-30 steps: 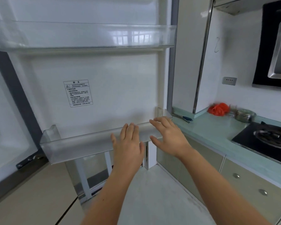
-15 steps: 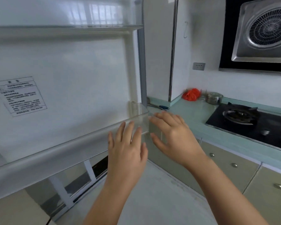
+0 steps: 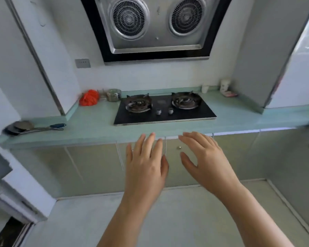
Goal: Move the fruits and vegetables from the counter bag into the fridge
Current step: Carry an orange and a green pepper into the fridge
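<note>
Counter: I see a pale green counter (image 3: 96,127) running the full width of the room, with beige cabinet doors (image 3: 93,168) beneath it and a light tiled floor (image 3: 185,211) below.
Hob: a black two-burner gas hob (image 3: 164,108) is set into the counter at the middle, two knobs at its front edge.
Hood: I read a steel range hood (image 3: 155,24) with two round grilles on the wall straight above the hob.
Bag: the red-orange bag (image 3: 89,98) sits at the back of the counter in the left corner, just beside a lidded steel pot (image 3: 114,95) and left of the hob. I cannot tell what it holds.
Left end: a dark-handled utensil (image 3: 43,128) lies on the counter's left end, its head over a dark dish.
Right back: a small white cup (image 3: 205,88) and a white bottle (image 3: 224,85) stand near the right wall.
Fridge: only a blurred white edge (image 3: 21,196) shows at lower left; I cannot tell more.
Left hand: my left hand (image 3: 146,164) is held palm down in front of the cabinet doors, fingers straight and loosely spread, holding nothing.
Right hand: my right hand (image 3: 205,157) is beside it, apart from it, fingers extended and thumb out, empty, fingertips level with the counter's front edge.
</note>
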Demonstrator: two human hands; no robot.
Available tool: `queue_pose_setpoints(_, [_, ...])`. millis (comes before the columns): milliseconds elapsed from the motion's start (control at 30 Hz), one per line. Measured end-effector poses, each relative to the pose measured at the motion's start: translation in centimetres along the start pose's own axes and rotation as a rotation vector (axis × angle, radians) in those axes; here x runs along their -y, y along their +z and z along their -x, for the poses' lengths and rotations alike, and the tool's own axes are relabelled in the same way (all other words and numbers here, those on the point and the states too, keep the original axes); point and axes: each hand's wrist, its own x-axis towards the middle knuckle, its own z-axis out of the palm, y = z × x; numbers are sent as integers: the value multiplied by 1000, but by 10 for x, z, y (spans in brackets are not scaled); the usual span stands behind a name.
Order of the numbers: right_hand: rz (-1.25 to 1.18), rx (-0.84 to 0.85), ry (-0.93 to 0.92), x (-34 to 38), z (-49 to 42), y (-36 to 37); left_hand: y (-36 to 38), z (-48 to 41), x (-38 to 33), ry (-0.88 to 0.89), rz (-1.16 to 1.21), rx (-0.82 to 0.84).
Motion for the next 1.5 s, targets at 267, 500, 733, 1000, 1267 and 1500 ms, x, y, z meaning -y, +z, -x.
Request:
queue_pose_setpoints(267, [247, -100, 263, -103, 62, -104, 54, -40, -147, 260, 276, 41])
queue_pose_setpoints(500, [409, -158, 462, -205, 140, -212, 93, -54, -318, 415, 475, 99])
queue_pose_setpoints(733, [557, -190, 597, -293, 215, -303, 135, -52, -471, 533, 639, 175])
queue_pose_setpoints(1000, [627, -226, 728, -377, 256, -332, 198, -58, -562, 614, 715, 273])
queue_pose_setpoints(1267, [724, -249, 772, -492, 239, -334, 299, -115, -629, 640, 835, 316])
queue_pose_setpoints(1500, [704, -262, 865, -617, 187, -328, 404, -195, -679, 644, 879, 368])
